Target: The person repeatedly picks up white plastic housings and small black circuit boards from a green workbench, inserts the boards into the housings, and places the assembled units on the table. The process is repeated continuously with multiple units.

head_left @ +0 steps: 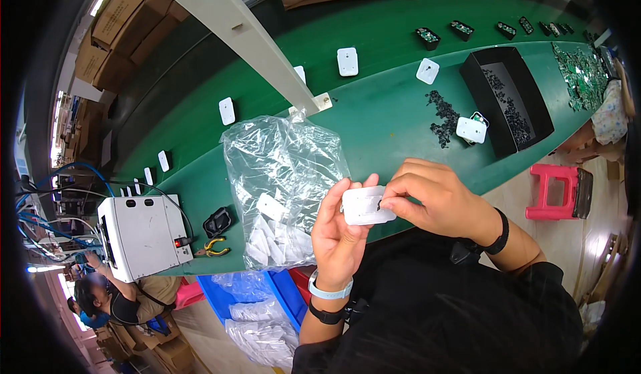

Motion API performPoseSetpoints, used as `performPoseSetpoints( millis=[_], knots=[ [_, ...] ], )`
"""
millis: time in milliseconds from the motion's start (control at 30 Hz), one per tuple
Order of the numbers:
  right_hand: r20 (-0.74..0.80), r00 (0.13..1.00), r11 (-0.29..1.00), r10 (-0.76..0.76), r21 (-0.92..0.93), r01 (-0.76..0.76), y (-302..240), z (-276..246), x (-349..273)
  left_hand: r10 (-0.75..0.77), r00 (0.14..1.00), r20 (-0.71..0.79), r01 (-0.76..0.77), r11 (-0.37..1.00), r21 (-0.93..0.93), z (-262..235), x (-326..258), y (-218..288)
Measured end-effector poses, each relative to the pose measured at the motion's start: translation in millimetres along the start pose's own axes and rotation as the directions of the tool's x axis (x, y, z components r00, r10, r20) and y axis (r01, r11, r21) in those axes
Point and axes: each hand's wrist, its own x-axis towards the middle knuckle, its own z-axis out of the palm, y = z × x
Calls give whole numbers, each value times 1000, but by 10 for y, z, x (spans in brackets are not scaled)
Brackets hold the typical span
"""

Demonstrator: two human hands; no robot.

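Observation:
My left hand (339,246) grips a white rounded plastic housing (360,207) between thumb and fingers, above the bench's near edge. At the housing's right side, my right hand (437,200) pinches a tiny black piece (380,205) against its face; the fingertips partly hide it. To the left, a clear plastic bag (284,153) lies on the bench with several white plastic parts (272,207) in it. Right of my hands, a white housing with a green circuit board (472,129) sits beside a scatter of small black pieces (442,117).
A black tray (491,100) of small black pieces stands at right, near a heap of circuit boards (579,73). White housings (347,61) line the green belt behind a slanted post (247,33). A white machine (143,236) and pliers (212,247) are at left. Another person (127,297) sits beyond.

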Motion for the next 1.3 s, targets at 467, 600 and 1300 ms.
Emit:
performPoseSetpoints(
  millis=[467,600,1300],
  knots=[
    [-138,989,987,-47,-157,25,-110,72,-28,279,953,117,-303,875,377,87,-19,-7],
    [-147,989,990,-22,-143,1,-127,76,-47,307,945,116,-328,869,371,65,-34,-53],
    [119,911,851,394,328,-411,91,156,-151,-123,939,-321,263,859,439,161,59,38]
  ],
)
